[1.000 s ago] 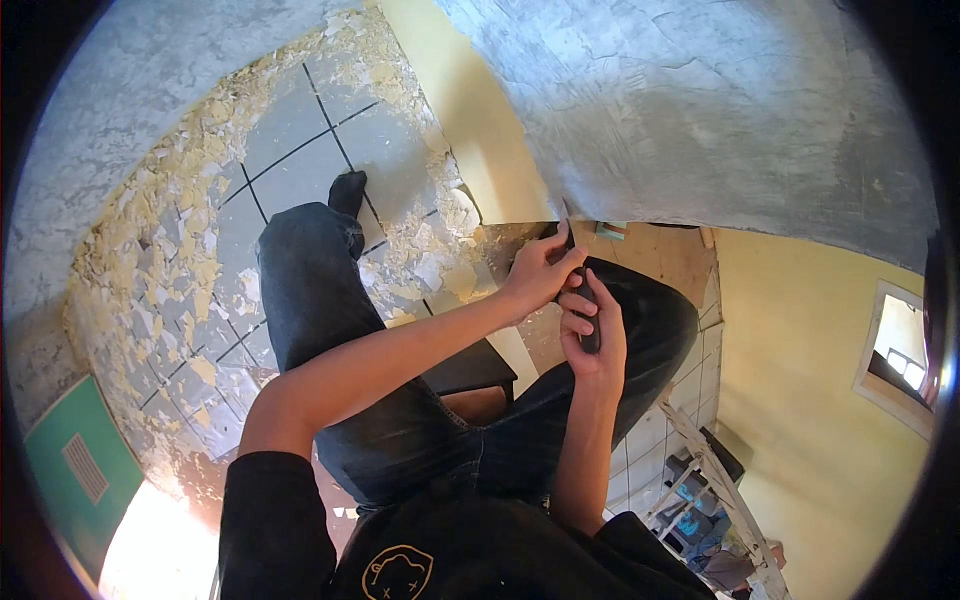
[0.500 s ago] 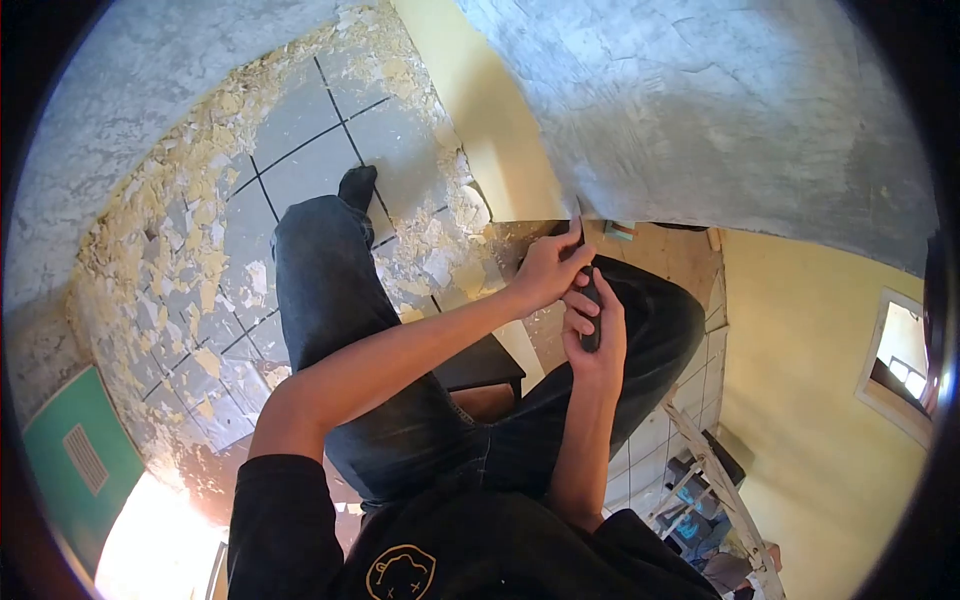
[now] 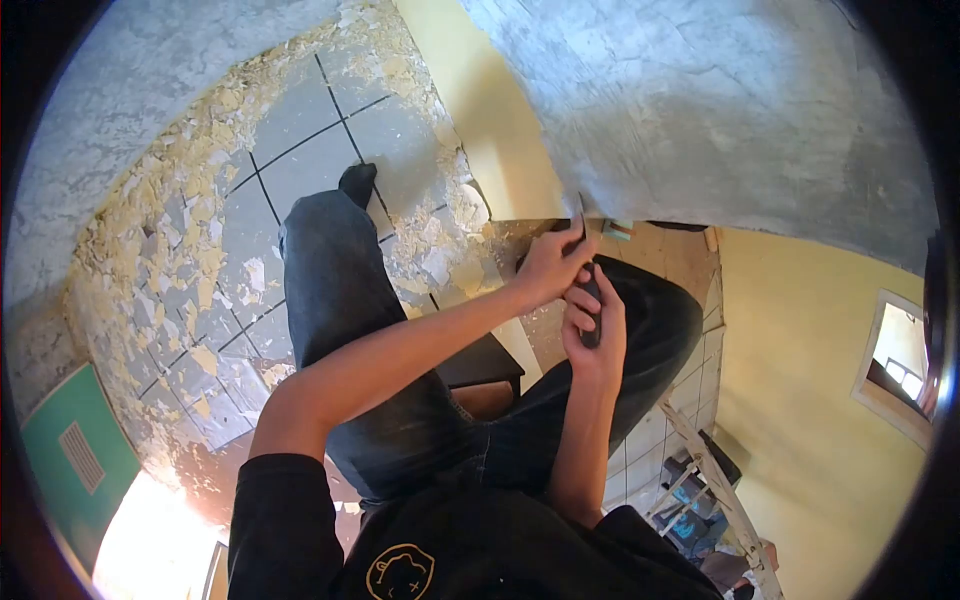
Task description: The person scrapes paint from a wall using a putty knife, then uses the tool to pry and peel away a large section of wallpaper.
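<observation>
A tool with a dark handle (image 3: pixel 591 322) and a thin blade is held in both hands. My right hand (image 3: pixel 599 325) wraps round the handle. Above it my left hand (image 3: pixel 552 265) is closed on the front part of the tool, one finger stretched along the blade. The blade tip touches or nearly touches the lower edge of the grey, scraped wall (image 3: pixel 700 130), beside a strip still covered in yellow paint (image 3: pixel 500 140).
Yellow paint flakes (image 3: pixel 200 260) litter the tiled floor (image 3: pixel 300 170). A black stool (image 3: pixel 482 362) stands between my legs. A wooden ladder (image 3: pixel 722 480) and dark items lie at the lower right. A green panel (image 3: pixel 82 465) is at the lower left.
The blade tip has shifted very slightly upward along the wall, and both hands stay closed on the tool. The view has moved a little.
</observation>
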